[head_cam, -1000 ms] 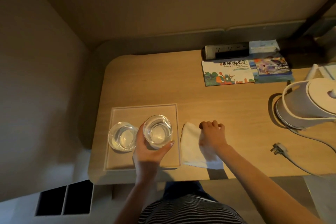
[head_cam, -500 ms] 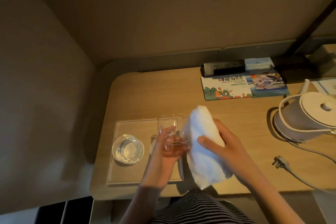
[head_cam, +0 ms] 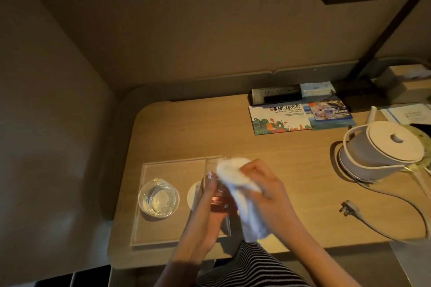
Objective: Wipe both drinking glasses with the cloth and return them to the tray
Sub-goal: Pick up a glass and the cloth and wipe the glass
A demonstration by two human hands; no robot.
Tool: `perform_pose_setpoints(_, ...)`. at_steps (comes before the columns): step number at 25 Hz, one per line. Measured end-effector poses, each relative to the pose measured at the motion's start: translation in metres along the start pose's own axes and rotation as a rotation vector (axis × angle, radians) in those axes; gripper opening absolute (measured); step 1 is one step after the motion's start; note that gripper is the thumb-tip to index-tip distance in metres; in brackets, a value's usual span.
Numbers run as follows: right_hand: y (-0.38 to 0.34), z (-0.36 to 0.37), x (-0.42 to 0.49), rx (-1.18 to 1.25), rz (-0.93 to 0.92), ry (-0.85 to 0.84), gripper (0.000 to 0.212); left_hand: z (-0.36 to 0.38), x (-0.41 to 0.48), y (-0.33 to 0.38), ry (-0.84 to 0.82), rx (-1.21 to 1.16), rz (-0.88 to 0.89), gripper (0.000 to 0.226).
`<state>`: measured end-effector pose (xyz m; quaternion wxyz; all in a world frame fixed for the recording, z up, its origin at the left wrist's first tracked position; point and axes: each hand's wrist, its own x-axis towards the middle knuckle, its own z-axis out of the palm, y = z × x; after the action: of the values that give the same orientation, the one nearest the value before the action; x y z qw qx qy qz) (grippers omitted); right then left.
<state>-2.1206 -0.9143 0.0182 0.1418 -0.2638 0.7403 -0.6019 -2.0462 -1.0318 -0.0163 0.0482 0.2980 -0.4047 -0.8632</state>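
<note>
Both forearms reach forward and converge above the near edge of the desk (head_cam: 303,193). The left hand (head_cam: 210,214) curls its fingers around a drinking glass (head_cam: 215,184), while the right hand (head_cam: 265,184) bunches a white cloth (head_cam: 233,173) at the glass's rim.

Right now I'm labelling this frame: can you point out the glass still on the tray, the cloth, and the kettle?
Glass on the tray (head_cam: 158,197): head view, on its clear base.
Cloth (head_cam: 229,173): head view, on the bunched top.
Kettle (head_cam: 389,141): head view, on the white lid.
</note>
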Motion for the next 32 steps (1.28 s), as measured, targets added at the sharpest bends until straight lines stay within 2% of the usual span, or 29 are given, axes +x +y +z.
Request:
perform_pose_setpoints(1,-0.001,-0.005,0.007,-0.004,0.025,0.072,0.015,-0.003,0.002,-0.01,0.022,0.003,-0.063,0.087)
perform_pose_setpoints(2,-0.002,-0.007,0.009,-0.017,0.029,0.091,0.016,-0.007,0.005,-0.009,0.068,-0.009,-0.125,0.095)
perform_pose_setpoints(5,-0.004,0.004,-0.006,-0.009,-0.014,-0.077,0.019,-0.009,0.009,-0.003,0.028,0.009,-0.045,0.068)
perform_pose_setpoints(6,-0.005,0.005,-0.007,0.006,-0.01,-0.092,0.02,-0.008,0.008,-0.002,0.046,0.042,-0.048,0.069)
perform_pose_setpoints(9,-0.006,-0.006,0.011,0.029,0.059,0.045,0.024,-0.004,0.002,0.0,-0.019,0.04,-0.011,0.09)
perform_pose_setpoints(11,-0.011,-0.004,0.006,0.069,0.021,-0.013,0.024,-0.005,0.003,0.007,-0.026,-0.025,-0.004,0.088)
perform_pose_setpoints(13,-0.013,0.007,-0.005,0.026,-0.007,-0.132,0.021,-0.01,0.007,0.013,-0.048,-0.113,-0.049,0.079)
perform_pose_setpoints(16,-0.006,0.006,0.004,0.071,0.089,0.017,0.018,-0.017,0.013,0.018,-0.067,-0.164,-0.068,0.067)
perform_pose_setpoints(17,-0.005,0.003,0.008,0.056,0.087,0.046,0.024,-0.018,0.016,0.018,-0.093,-0.162,-0.067,0.063)
perform_pose_setpoints(20,-0.015,-0.002,0.016,-0.002,0.025,-0.138,0.032,-0.013,0.025,0.03,-0.077,-0.133,-0.055,0.039)
perform_pose_setpoints(21,-0.017,-0.004,0.021,-0.001,0.034,-0.144,0.03,-0.012,0.03,0.033,-0.061,-0.104,-0.052,0.036)
perform_pose_setpoints(24,-0.023,-0.008,0.039,0.048,0.053,-0.02,0.026,-0.004,0.039,0.041,-0.139,-0.095,-0.065,0.066)
perform_pose_setpoints(27,-0.029,-0.008,0.047,0.032,0.031,-0.134,0.027,0.002,0.043,0.048,-0.158,-0.164,-0.061,0.059)
perform_pose_setpoints(30,-0.03,-0.01,0.048,0.073,0.086,-0.02,0.029,0.009,0.041,0.049,-0.118,-0.091,-0.091,0.072)
perform_pose_setpoints(32,-0.033,-0.006,0.036,0.08,0.049,-0.087,0.028,0.008,0.043,0.046,-0.07,-0.048,-0.083,0.063)
